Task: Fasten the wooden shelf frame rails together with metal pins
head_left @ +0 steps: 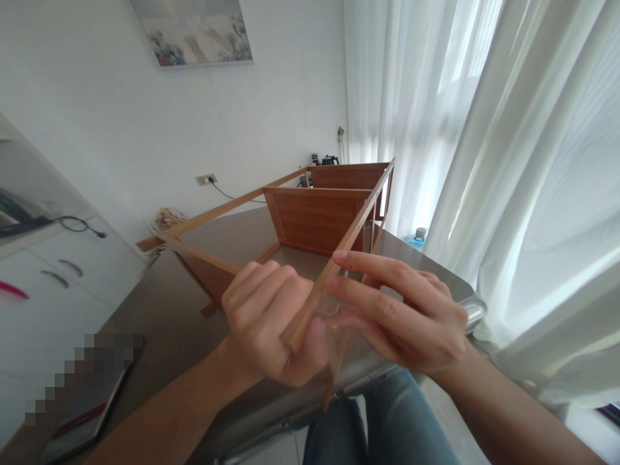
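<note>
A wooden shelf rack lies on its side on the dark table, its shelves standing on edge and its long rails running away from me. My left hand is closed round the near end of the right-hand upper rail, with the rail's end poking out past the thumb. My right hand is beside that same rail, two fingertips resting against it. Between its fingers and thumb is a thin bent metal hex key, close to the rail's outer side. Fingers partly cover the key, and its tip is hidden.
A tablet-like device, partly blurred out, lies on the table at left. Behind the rack are a black kettle and a bundle of pale strands. A blue bottle stands near the curtain; white cabinets are at left.
</note>
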Demonstrator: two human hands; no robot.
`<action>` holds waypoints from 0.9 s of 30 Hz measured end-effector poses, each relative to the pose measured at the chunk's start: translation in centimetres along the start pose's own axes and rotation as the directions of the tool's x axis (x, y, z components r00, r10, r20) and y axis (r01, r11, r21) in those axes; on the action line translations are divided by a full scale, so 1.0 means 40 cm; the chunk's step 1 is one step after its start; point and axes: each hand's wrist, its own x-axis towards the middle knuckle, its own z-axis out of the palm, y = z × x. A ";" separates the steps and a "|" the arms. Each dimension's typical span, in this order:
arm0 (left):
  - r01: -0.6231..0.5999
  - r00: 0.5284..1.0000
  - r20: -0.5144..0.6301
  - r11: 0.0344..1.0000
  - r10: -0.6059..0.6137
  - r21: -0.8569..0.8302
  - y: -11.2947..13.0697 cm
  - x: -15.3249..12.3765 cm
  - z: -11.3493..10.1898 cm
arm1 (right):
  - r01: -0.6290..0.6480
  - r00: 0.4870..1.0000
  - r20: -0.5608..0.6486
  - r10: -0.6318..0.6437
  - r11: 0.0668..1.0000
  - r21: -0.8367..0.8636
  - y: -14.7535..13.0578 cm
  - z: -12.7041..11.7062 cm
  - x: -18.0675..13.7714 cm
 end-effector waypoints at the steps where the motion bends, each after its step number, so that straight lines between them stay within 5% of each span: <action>1: 0.002 1.000 0.002 1.000 -0.002 0.001 0.000 0.001 0.000 | -0.002 1.000 -0.001 0.002 1.000 0.001 -0.001 0.000 -0.001; 27: -0.012 1.000 0.007 1.000 0.012 0.014 0.000 -0.002 0.000 | -0.032 0.999 0.021 0.032 0.999 0.005 -0.012 -0.003 -0.007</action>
